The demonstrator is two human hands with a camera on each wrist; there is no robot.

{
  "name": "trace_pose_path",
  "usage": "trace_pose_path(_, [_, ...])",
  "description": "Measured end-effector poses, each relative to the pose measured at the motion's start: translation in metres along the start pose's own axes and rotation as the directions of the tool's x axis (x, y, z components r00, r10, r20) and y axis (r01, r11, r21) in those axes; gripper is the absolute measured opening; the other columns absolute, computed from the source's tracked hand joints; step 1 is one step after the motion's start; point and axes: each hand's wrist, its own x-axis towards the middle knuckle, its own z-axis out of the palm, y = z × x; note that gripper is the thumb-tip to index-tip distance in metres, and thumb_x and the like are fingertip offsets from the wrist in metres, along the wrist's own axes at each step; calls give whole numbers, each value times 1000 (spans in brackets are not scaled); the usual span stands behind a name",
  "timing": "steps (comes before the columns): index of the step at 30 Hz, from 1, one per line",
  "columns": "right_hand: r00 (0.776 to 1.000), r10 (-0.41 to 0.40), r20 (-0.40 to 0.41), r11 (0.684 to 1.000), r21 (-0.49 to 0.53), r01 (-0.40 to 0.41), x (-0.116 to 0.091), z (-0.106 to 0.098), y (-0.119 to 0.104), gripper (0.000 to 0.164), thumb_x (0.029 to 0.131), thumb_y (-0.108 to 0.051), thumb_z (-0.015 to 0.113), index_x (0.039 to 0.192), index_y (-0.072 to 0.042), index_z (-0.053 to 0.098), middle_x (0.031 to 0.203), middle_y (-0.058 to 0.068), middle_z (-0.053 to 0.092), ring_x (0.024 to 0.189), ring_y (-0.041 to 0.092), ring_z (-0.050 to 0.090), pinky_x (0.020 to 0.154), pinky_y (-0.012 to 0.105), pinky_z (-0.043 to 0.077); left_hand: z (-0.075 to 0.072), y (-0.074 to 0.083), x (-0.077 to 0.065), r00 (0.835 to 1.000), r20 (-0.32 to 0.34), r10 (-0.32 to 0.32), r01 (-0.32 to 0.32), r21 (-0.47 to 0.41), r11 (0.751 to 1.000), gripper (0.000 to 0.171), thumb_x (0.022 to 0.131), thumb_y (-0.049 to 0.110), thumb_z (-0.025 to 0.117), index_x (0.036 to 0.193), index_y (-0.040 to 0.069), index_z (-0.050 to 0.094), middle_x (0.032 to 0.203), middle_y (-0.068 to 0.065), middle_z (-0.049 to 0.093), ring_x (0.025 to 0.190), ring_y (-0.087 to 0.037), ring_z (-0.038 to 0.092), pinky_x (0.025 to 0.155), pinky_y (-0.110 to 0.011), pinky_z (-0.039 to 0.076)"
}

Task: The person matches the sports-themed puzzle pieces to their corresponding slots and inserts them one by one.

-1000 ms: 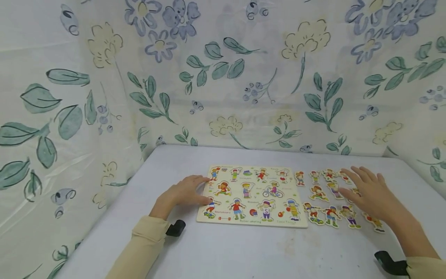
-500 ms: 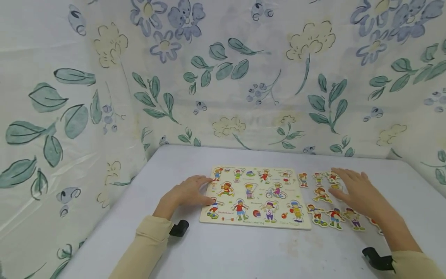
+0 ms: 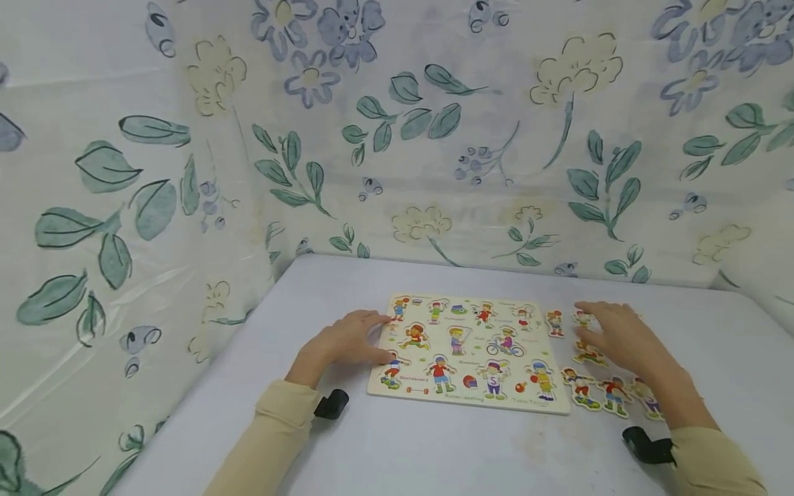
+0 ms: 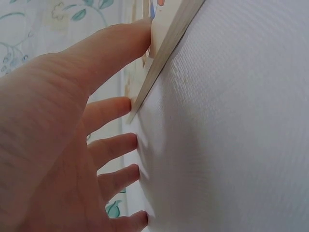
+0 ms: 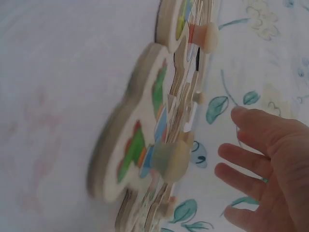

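A cream wooden puzzle board (image 3: 406, 359) printed with children playing sports lies flat on the table. My left hand (image 3: 349, 337) rests at its left edge, and in the left wrist view the thumb (image 4: 113, 46) touches the board while the other fingers spread along the table. My right hand (image 3: 623, 337) hovers over loose figure pieces right of the board, holding nothing, its fingers relaxed. Several pieces show around it, among them a skateboarder piece (image 3: 581, 389) and a roller-skater piece (image 3: 615, 397). Pale knobs (image 5: 173, 162) stand up from the pieces. Some pieces are hidden beneath the hand.
The white table (image 3: 471, 455) stretches in front of the board. A floral cloth (image 3: 434, 151) hangs behind and at the sides. Black wrist cameras (image 3: 331, 404) are strapped at both sleeves.
My right hand has moved left over the loose pieces, closer to the board. The left hand stays at the board's left edge. The head view has shifted slightly.
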Motion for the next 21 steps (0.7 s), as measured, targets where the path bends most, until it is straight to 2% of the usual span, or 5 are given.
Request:
trace_pose_path(7, [999, -31, 21, 1000, -2, 31, 13, 3, -7, 45, 96, -21, 63, 132, 5, 57, 123, 29, 62, 123, 54, 46, 107, 72, 23, -1, 1, -2, 1000, 5, -3, 3, -4, 1000, 77, 83, 51, 73, 149, 22, 45, 157, -11, 35, 145, -34, 30, 109, -66, 31])
trace_pose_path(11, [998, -22, 56, 1000, 19, 21, 21, 5, -9, 42, 96, -18, 62, 131, 5, 58, 120, 26, 64, 119, 53, 49, 103, 71, 30, 0, 3, -1, 1000, 6, 2, -2, -1, 1000, 77, 83, 51, 73, 149, 22, 46, 157, -11, 35, 146, -33, 30, 111, -64, 30])
trace_pose_path(16, [995, -19, 100, 999, 31, 16, 31, 9, -10, 41, 97, -20, 61, 130, 5, 59, 119, 24, 66, 111, 46, 57, 93, 64, 44, -2, 3, -1, 1000, 6, -10, 10, -4, 1000, 77, 83, 50, 73, 149, 23, 46, 158, -10, 35, 146, -32, 29, 112, -63, 29])
trace_pose_path(21, [984, -9, 181, 999, 33, 3, 38, 10, -13, 39, 97, -17, 61, 128, 7, 61, 117, 24, 66, 94, 32, 62, 84, 53, 53, -2, 3, -2, 1000, 8, -19, 19, -8, 1000, 77, 82, 50, 74, 149, 23, 46, 158, -9, 35, 147, -32, 29, 113, -63, 28])
